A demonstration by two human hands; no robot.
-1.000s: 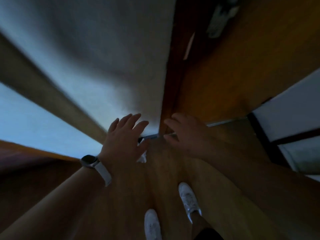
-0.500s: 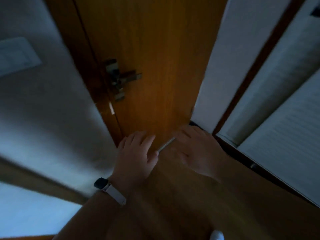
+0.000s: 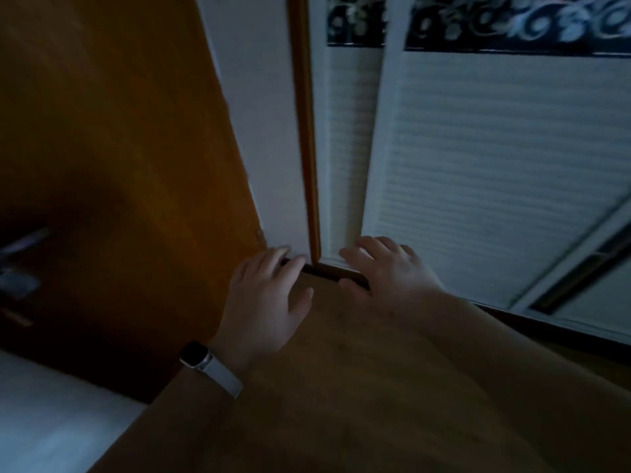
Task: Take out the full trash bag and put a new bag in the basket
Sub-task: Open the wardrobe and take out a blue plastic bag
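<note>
Left hand: just left of wooden trim strip foot, fingers spread, relaxed, gripping nothing.
Right hand: just right of strip, fingers loosely extended, gripping nothing.
Watch: left wrist.
Brown door: left of strip.
White slatted doors: right of strip.
Trash bag, basket: whereabouts cannot be told.
</note>
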